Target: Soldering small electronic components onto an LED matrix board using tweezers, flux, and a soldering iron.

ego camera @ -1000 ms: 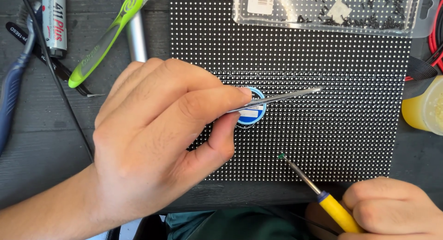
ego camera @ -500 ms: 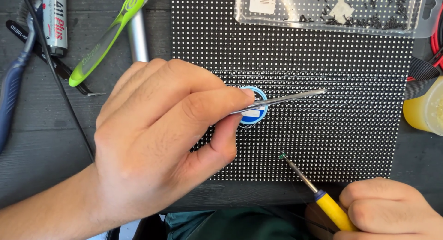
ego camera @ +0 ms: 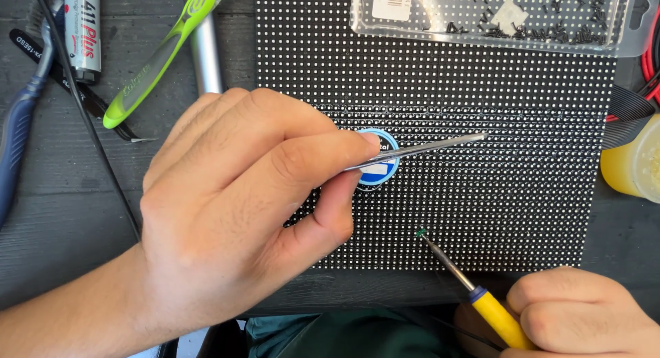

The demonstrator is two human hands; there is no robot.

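Note:
My left hand (ego camera: 234, 207) pinches a pair of silver tweezers (ego camera: 419, 149), whose tips reach right over a black panel (ego camera: 522, 193) covered in rows of small white dots. A round blue and white sticker (ego camera: 379, 167) lies on the panel just under the tweezers, beside my fingertips. My right hand (ego camera: 584, 317), at the bottom right, grips a tool with a yellow handle (ego camera: 498, 318). Its thin metal shaft (ego camera: 447, 262) ends in a small green tip (ego camera: 420, 232) that rests on the lower part of the panel.
A clear plastic packet of tiny dark parts (ego camera: 495, 17) lies on the panel's top edge. Left of the panel are a green-handled tool (ego camera: 161, 55), a metal cylinder (ego camera: 205, 52), a marker (ego camera: 82, 31) and blue-handled pliers (ego camera: 17, 131). A yellow container (ego camera: 636, 169) stands at the right.
The tweezers have shifted slightly; the hands and the yellow-handled tool stay almost where they were.

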